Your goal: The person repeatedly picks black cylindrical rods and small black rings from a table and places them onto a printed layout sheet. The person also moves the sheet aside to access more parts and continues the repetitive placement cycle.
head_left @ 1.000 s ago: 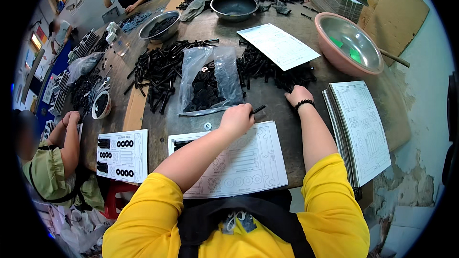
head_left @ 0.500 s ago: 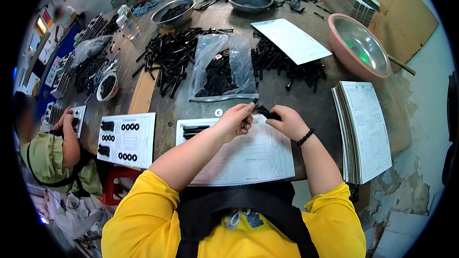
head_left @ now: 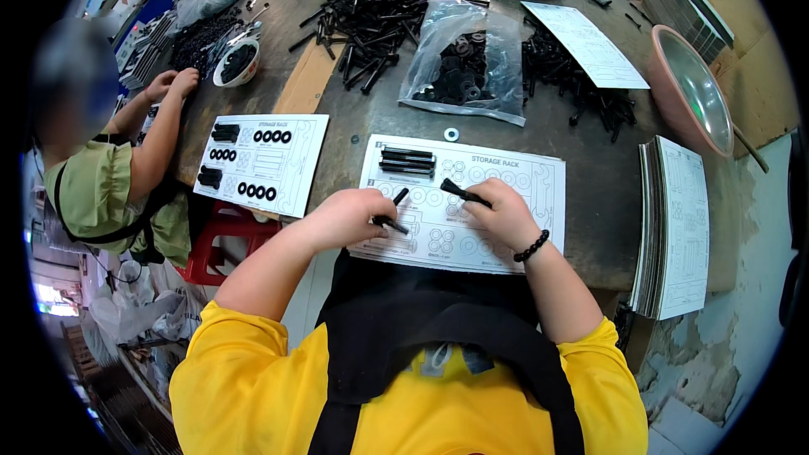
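Note:
My left hand (head_left: 350, 217) is closed on black bolts (head_left: 390, 223) above the near left part of a white printed card (head_left: 541, 254). In my right hand (head_left: 506, 209) is a small bunch of black bolts (head_left: 459, 191), gripped at one end and pointing left over the card's middle. Several long black bolts (head_left: 408, 162) lie side by side at the card's upper left. Just beyond the card's far edge is a small pale washer (head_left: 452, 134). My fingers hide part of what each hand holds.
Beyond the card are a clear bag of black washers (head_left: 459, 72) and a large heap of black bolts (head_left: 371, 29). A filled card (head_left: 295, 139) lies left, near a co-worker's hands (head_left: 173, 84). Stacked cards (head_left: 674, 227) and a pink-rimmed basin (head_left: 704, 88) stand right.
The view has shifted, showing more of the card. My hands have moved apart and nearer me over the card, each still holding bolts. The co-worker's hands have moved off their card.

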Tool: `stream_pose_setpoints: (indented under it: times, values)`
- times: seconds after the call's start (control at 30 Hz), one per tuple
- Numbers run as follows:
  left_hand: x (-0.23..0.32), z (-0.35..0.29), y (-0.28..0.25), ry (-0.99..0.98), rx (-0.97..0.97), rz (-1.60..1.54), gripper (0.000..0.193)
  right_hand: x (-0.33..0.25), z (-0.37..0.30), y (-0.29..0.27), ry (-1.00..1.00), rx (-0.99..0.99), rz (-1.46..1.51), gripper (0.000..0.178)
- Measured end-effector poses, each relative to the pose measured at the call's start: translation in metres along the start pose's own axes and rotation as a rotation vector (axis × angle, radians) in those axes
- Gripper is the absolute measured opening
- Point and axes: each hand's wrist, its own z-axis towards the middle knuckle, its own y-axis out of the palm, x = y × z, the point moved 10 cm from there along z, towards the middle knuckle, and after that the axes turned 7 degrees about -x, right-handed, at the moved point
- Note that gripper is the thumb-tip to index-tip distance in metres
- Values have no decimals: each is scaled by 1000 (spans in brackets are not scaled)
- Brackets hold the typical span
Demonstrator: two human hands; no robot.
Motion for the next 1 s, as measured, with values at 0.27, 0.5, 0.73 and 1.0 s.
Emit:
stream_pose_setpoints:
  times: [0.27,0.5,0.73,1.0]
  values:
    - [5,-14,23,90,75,509,13,-38,3,64,-238,-150,-174,20]
    - [-26,-21,16,-71,168,19,36,-43,2,80,-216,-82,-315,16]
    - [-23,-16,22,21,243,27,42,-86,-16,82,-446,73,-423,12]
    - [-12,-23,24,70,249,219,52,-30,-9,74,-108,276,241,21]
